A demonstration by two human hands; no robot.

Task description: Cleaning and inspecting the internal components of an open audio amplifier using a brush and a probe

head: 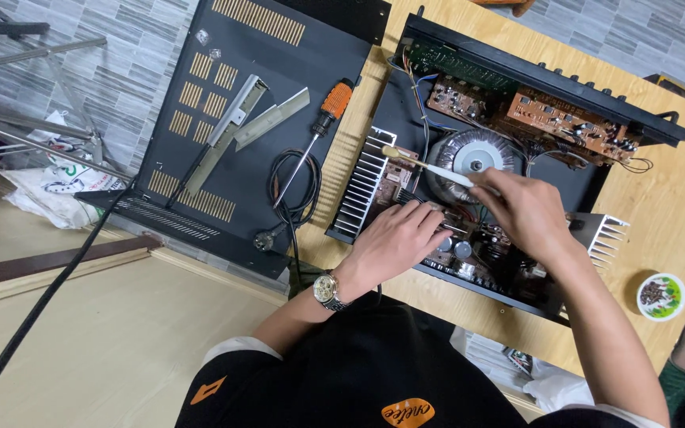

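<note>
On pale wooden table [675, 230], steadying open black metal amplifier chassis [406, 111] with flat left hand [394, 238], right hand [521, 208] pinching white-handled brush [430, 165], best kept to light strokes.

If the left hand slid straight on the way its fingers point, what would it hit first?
The left hand points up-right across the open amplifier chassis. First in that line are probably the small board components beside the right hand, then the round toroidal transformer. Depth is unclear.

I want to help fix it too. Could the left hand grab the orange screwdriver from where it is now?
Probably yes. The left hand rests on the open amplifier, and the orange screwdriver lies uncovered on the black lid just to its left, with nothing between but a coiled cable.
</note>
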